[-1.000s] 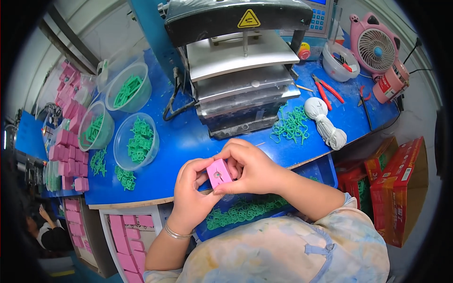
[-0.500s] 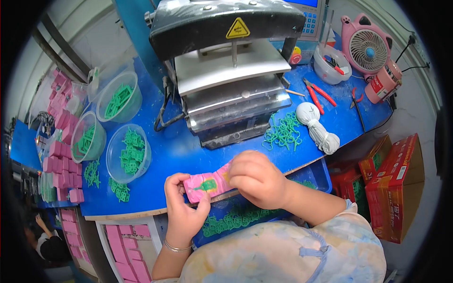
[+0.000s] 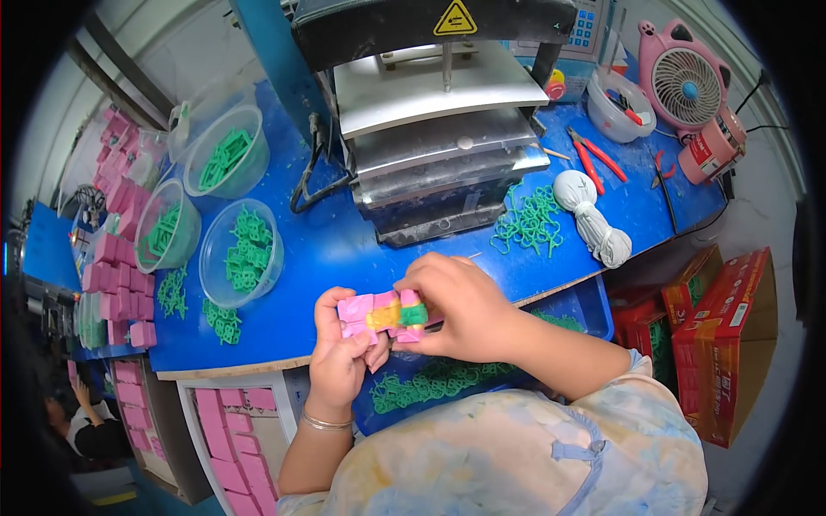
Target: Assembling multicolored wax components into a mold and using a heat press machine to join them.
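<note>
A small pink block, like a soft mould [image 3: 355, 311], is held between my two hands just over the front edge of the table. My left hand [image 3: 334, 365] grips its left end, thumb at the near side and fingers at the far side. My right hand [image 3: 469, 308] is closed round its right end, which bends away from the rest. Yellow material [image 3: 384, 317] fills its middle, and a green part [image 3: 414, 315] shows beside my right fingers. The fingertips under the block are partly hidden.
Behind stands a press with metal plates [image 3: 443, 142]. Clear tubs [image 3: 274, 267] of green pieces and pink block stacks [image 3: 116, 279] are at left. Green loops [image 3: 527, 225], a tied white cloth bundle [image 3: 594, 225] and red-handled pliers [image 3: 600, 162] lie at right. A blue tray [image 3: 594, 314] sits below.
My right hand has gone from above the block to gripping its right end. The block is turned and bent, with green now at the right and more yellow showing. The view has shifted slightly.
</note>
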`<act>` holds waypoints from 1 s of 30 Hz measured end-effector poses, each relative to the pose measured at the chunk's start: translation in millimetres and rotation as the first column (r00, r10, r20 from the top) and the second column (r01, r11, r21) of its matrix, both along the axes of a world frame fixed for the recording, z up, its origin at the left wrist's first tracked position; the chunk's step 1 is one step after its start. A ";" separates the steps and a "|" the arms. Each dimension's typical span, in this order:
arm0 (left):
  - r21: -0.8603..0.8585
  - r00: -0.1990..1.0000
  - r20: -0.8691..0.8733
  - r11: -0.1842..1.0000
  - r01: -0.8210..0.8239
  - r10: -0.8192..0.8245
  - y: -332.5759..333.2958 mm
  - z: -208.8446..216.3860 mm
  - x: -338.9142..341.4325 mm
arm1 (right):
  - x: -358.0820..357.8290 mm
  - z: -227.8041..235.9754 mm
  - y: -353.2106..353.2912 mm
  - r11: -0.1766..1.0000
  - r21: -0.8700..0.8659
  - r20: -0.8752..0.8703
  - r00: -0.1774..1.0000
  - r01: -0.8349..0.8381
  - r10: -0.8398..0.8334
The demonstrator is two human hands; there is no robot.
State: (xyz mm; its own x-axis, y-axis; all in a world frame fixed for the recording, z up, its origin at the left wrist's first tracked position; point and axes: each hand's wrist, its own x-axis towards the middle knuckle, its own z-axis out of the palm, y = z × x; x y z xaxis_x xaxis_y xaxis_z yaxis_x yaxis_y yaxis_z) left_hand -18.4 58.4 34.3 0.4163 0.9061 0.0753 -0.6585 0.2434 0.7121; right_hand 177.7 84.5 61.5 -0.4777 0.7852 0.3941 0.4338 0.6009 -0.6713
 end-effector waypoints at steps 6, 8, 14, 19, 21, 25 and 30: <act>0.209 0.819 -0.487 0.951 -0.229 0.304 -6.0 10.3 10.7 | 15.2 25.1 -7.7 0.537 -0.371 -0.911 0.409 -0.758 -0.051; 0.355 0.655 -0.598 0.886 -0.299 0.461 -3.5 18.6 14.4 | 20.5 25.7 -7.0 0.360 -0.305 -0.952 0.268 -0.882 -0.150; 0.765 0.023 -0.643 0.644 -0.006 0.765 6.5 40.9 14.0 | 33.1 15.8 -5.0 0.291 -0.401 -0.915 0.363 -0.868 -0.179; 0.861 0.353 -0.508 0.456 0.224 0.786 -5.0 59.5 22.3 | 26.1 17.6 -15.6 0.200 -0.533 -0.845 0.525 -0.822 -0.096; 0.850 0.427 -0.527 0.465 0.248 0.735 -6.3 59.7 28.6 | 22.0 12.9 -21.0 0.211 -0.604 -0.789 0.613 -0.768 -0.028; 0.816 0.468 -0.565 0.543 0.197 0.680 -16.8 48.7 23.2 | 18.8 13.9 -27.9 0.282 -0.636 -0.761 0.646 -0.719 -0.069; 0.733 0.588 -0.491 0.670 -0.120 0.642 -33.0 34.0 24.3 | 20.5 17.7 -37.5 0.864 -0.419 -0.255 0.949 -0.279 0.183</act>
State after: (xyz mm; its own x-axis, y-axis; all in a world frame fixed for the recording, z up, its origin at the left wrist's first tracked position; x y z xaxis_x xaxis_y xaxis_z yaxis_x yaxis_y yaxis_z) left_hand 5.9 25.4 68.3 0.1964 0.8465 0.4948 0.1528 -0.5248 0.8374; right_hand 198.3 47.0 79.2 -0.6162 0.7757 0.1362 0.1477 0.2837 -0.9475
